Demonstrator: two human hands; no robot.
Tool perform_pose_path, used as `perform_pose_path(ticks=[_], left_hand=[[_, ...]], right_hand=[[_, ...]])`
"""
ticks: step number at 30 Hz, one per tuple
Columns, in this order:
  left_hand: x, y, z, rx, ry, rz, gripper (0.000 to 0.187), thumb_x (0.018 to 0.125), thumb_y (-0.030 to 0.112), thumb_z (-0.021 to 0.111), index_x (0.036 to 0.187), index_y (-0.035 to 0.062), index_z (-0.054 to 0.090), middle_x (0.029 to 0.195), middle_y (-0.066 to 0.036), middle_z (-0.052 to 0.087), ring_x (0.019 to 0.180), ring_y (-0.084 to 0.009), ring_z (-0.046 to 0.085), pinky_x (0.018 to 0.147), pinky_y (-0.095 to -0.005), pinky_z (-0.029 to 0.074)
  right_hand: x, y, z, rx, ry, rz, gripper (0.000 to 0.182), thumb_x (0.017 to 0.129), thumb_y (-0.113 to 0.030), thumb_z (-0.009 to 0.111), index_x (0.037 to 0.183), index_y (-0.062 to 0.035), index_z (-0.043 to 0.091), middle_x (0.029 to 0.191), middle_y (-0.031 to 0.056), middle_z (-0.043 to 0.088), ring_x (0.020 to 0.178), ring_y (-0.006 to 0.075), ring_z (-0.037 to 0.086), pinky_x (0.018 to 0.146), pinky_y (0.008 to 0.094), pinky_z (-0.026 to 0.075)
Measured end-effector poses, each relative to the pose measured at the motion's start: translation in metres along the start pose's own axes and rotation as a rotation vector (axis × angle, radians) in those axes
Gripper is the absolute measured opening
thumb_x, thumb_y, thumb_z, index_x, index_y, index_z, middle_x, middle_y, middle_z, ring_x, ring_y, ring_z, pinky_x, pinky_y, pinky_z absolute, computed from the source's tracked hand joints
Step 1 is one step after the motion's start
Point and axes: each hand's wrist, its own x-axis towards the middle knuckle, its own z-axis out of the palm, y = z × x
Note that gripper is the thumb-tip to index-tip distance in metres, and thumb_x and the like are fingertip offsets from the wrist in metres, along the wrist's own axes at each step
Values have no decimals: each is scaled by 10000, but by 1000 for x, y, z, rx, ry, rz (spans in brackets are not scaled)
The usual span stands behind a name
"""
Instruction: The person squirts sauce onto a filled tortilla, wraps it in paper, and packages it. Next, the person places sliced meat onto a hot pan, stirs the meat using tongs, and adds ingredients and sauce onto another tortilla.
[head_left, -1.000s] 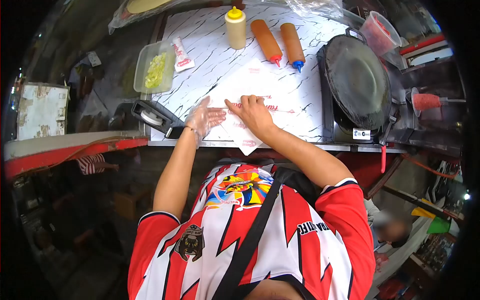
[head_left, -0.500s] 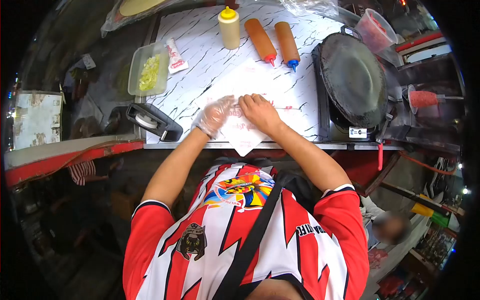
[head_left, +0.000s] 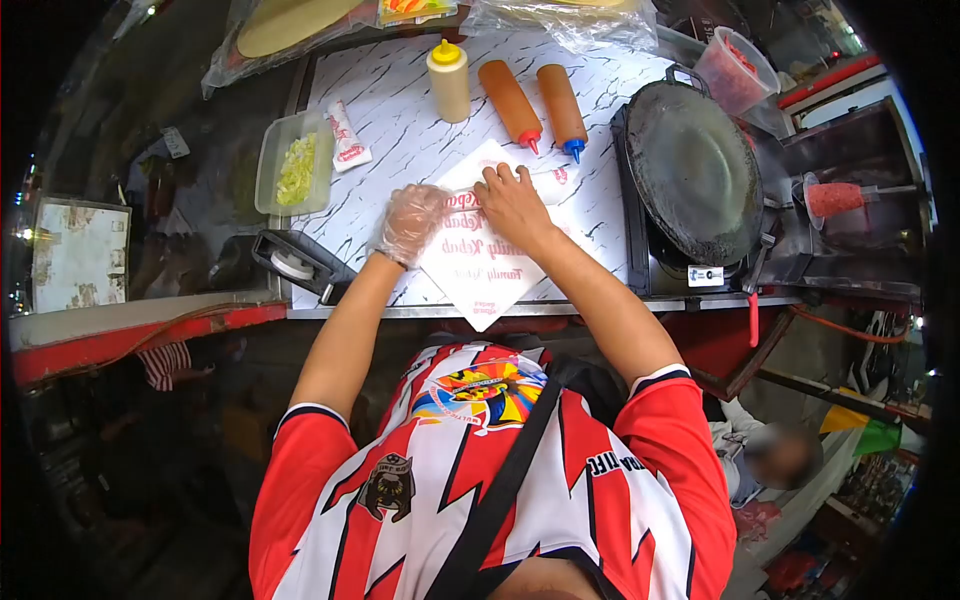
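Under both hands: white wrapper paper (head_left: 478, 268), red print, folded, overhanging counter edge.

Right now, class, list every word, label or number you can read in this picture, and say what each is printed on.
"Family Kebab", in red, seen upside down: on the white wrapping paper under both hands.
Red print on the small sachet: too blurred to read.
Black lettering on the red shirt sleeve: partly legible only, not readable.
Sticker on the griddle: too small.

White paper (head_left: 478, 268), red print.
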Motion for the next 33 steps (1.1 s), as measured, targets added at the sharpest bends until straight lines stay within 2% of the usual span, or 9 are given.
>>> perform_pose_path(ticks=[6, 9, 12, 17, 21, 25, 26, 29, 33], left_hand=[[-2, -19, 14, -152, -211, -235, 236, 877, 271, 660, 1072, 140, 672, 952, -52, 696, 908, -249, 632, 785, -400, 484], [13, -28, 24, 145, -428, -173, 258, 932, 312, 590, 1141, 177, 659, 1045, -58, 670, 1044, -240, 603, 864, -441, 460], [26, 17, 8, 338, -85, -22, 363, 901, 223, 576, 1253, 144, 620, 1211, -75, 633, 1119, -263, 579, 919, -481, 431], [79, 41, 32, 188, -428, -53, 486, 824, 238, 692, 1294, 147, 604, 1212, -122, 637, 1090, -311, 613, 927, -467, 476], [120, 30, 23, -14, -817, -243, 435, 788, 232, 734, 1182, 63, 660, 1091, -188, 688, 1017, -347, 671, 901, -441, 532], [89, 45, -25, -529, -967, -474, 427, 798, 228, 779, 1144, 7, 662, 965, -127, 713, 775, -189, 703, 721, -359, 582], [61, 48, -24, -1026, -887, -713, 420, 794, 204, 813, 1136, 9, 665, 899, -58, 698, 704, -116, 658, 627, -300, 558], [9, 67, -31, -1365, -701, -586, 337, 831, 154, 795, 1103, 15, 652, 842, -29, 676, 675, -99, 616, 624, -273, 529], [-31, 96, -86, -1624, -356, -920, 289, 809, 107, 797, 1044, 32, 646, 771, -29, 651, 632, -113, 626, 559, -274, 510]], right_hand=[[1, 7, 12, 106, -41, 47, 239, 906, -171, 555, 1083, -53, 663, 1118, 100, 607, 1126, 271, 529, 987, 530, 392], [-1, 7, 15, 112, -7, 110, 288, 918, -189, 557, 1154, -49, 644, 1211, 134, 593, 1228, 324, 487, 1056, 600, 334], [-6, 6, 15, 138, 184, 213, 361, 902, -217, 594, 1225, -60, 631, 1286, 158, 565, 1316, 376, 427, 1088, 647, 286], [-56, 6, -11, 159, 56, 243, 433, 863, -259, 660, 1260, -87, 636, 1313, 165, 555, 1350, 390, 397, 1087, 652, 288], [-96, 0, -23, 466, -97, 282, 344, 814, -188, 711, 1123, -45, 663, 1274, 123, 593, 1290, 312, 467, 1027, 482, 402], [-106, -13, -23, 1030, -25, 566, 214, 870, -166, 733, 1003, -32, 633, 1100, 118, 631, 980, 254, 658, 806, 367, 530], [-101, -18, -21, 1249, 48, 588, 227, 859, -144, 752, 986, -37, 598, 1065, 106, 630, 966, 227, 651, 811, 350, 528], [-82, -41, -17, 1906, 246, 649, 338, 824, -79, 811, 935, -53, 492, 958, 72, 629, 922, 145, 631, 828, 298, 523], [-44, -64, -43, 1877, 138, 440, 396, 784, 6, 819, 913, -73, 454, 924, 70, 631, 946, 141, 625, 869, 297, 508]])
